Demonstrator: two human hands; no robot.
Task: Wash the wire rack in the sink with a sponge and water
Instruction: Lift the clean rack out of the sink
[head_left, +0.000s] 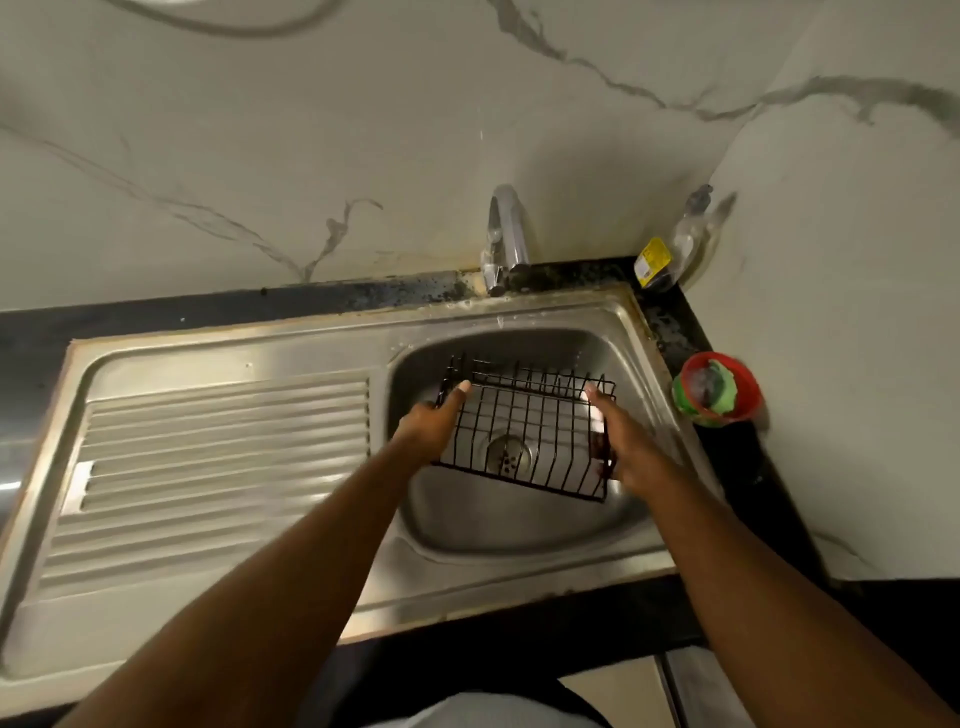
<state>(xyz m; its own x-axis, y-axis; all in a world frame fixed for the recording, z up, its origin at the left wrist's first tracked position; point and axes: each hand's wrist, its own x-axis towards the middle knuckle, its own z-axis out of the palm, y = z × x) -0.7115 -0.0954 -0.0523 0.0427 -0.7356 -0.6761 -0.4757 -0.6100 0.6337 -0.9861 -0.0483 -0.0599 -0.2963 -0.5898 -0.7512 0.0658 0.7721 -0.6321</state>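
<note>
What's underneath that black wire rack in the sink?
Through the wire rack: the round drain and bare sink floor. Anything under the left hand and right hand is covered.

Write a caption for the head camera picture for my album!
Over the drain of the steel sink, the left hand and right hand hold the black wire rack.

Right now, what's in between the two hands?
The black wire rack: the left hand grips one side, the right hand the other, over the drain. Head view shows it.
</note>
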